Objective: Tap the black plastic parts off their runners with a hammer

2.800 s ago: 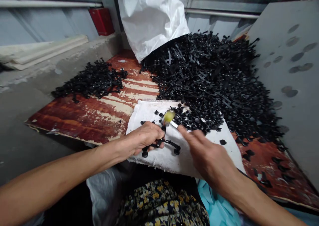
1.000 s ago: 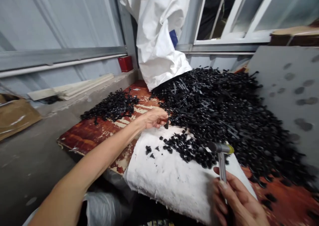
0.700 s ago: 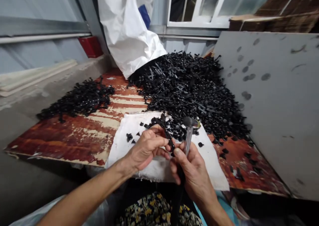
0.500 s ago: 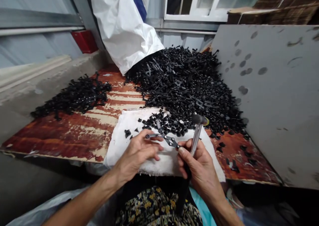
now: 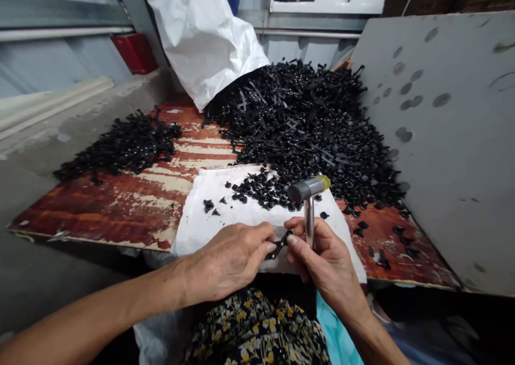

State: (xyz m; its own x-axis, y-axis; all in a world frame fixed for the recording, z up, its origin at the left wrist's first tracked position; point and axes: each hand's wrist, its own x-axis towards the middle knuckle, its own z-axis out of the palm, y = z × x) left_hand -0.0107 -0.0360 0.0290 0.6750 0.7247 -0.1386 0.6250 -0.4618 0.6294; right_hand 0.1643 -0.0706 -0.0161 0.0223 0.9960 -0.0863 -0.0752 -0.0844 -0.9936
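A small black linked part with shiny rivets (image 5: 277, 249) spans the gap between my two hands, above the front of a white cloth (image 5: 197, 226). My left hand (image 5: 231, 258) is closed on its left end, thumb and fingers pressed together. With thumb and index finger, my right hand (image 5: 330, 255) pinches the other end. The same hand also grips a mallet (image 5: 309, 193), its head up, with a dark face to the left and a yellow face to the right. Small black caps (image 5: 261, 189) lie scattered on the cloth just beyond.
A large heap of black parts (image 5: 306, 118) covers the back of the worn red board (image 5: 120, 215), below a white sack (image 5: 209, 43). A smaller pile (image 5: 124, 145) lies at left. A spotted grey panel (image 5: 454, 156) stands along the right side.
My left hand has closed from a looser, spread grip and turned over the linked part. That part is now folded in and mostly covered. The mallet head has swung left and nearer.
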